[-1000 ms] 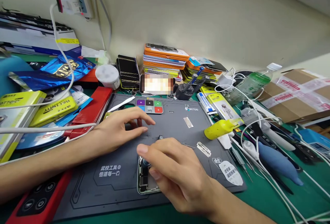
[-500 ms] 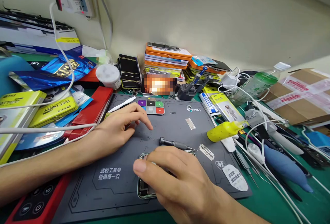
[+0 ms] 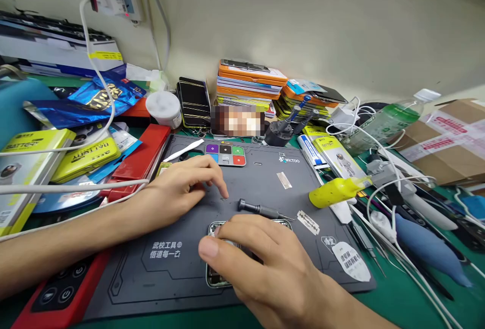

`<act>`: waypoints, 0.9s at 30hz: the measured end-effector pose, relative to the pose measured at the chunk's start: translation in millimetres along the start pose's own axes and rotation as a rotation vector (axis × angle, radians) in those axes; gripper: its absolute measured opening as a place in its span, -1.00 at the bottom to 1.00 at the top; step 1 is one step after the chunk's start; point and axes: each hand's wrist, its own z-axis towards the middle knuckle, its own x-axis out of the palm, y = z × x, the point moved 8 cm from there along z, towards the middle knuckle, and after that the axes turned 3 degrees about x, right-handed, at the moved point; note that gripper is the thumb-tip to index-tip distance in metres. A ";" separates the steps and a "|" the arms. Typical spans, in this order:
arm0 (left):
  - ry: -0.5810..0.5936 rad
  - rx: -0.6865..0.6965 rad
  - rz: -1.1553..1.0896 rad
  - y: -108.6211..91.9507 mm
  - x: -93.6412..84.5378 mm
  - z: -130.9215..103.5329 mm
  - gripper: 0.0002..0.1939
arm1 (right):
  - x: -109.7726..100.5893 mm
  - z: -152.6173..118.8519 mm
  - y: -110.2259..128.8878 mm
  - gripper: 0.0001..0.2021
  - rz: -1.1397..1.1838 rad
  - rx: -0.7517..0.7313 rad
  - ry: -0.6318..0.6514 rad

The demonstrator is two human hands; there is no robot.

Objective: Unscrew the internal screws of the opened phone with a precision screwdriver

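The right hand (image 3: pixel 273 263) covers much of an opened phone (image 3: pixel 217 276) on the dark mat (image 3: pixel 182 291); its thumb and forefinger tips stand slightly apart, but I cannot tell whether the hidden fingers pinch anything. The left hand (image 3: pixel 185 185) has a loose grip, fingers bent and spread, nothing visible in it. A screwdriver (image 3: pixel 263 210) lies just beyond the phone. The step in hand seems to be work on the exposed inside, and the next move calls for a light touch
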 end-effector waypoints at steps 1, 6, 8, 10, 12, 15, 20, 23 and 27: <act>0.000 0.002 0.004 0.0 0.0 -0.1 -0.46 | -0.3 0.4 0.3 -0.66 -0.005 -0.001 0.000; 0.004 0.002 0.024 0.1 0.5 0.7 -0.51 | -1.5 4.1 1.1 -0.66 -0.004 -0.021 0.001; 0.005 0.010 0.031 -1.0 0.5 1.3 -0.53 | -2.0 4.7 0.3 -0.67 -0.005 -0.019 -0.002; 0.004 0.022 0.036 -2.5 0.4 1.8 -0.53 | -2.0 4.3 0.2 -0.66 -0.003 -0.020 -0.005; 0.003 0.028 0.040 -3.1 0.2 1.8 -0.53 | -0.9 3.6 0.7 -0.66 0.001 -0.020 0.004; 0.009 0.025 0.035 -2.5 0.6 1.0 -0.53 | 0.6 3.5 1.2 -0.66 0.003 -0.012 0.019; 0.013 0.017 0.024 -2.5 1.2 0.3 -0.53 | 0.4 4.2 1.3 -0.67 -0.001 -0.011 0.017; 0.012 0.018 -0.001 -3.6 1.1 0.7 -0.55 | 1.0 3.5 1.6 -0.65 -0.004 -0.024 0.017; 0.016 -0.033 -0.050 0.3 1.1 0.5 -0.56 | 2.2 1.5 1.6 -0.62 0.006 -0.033 0.020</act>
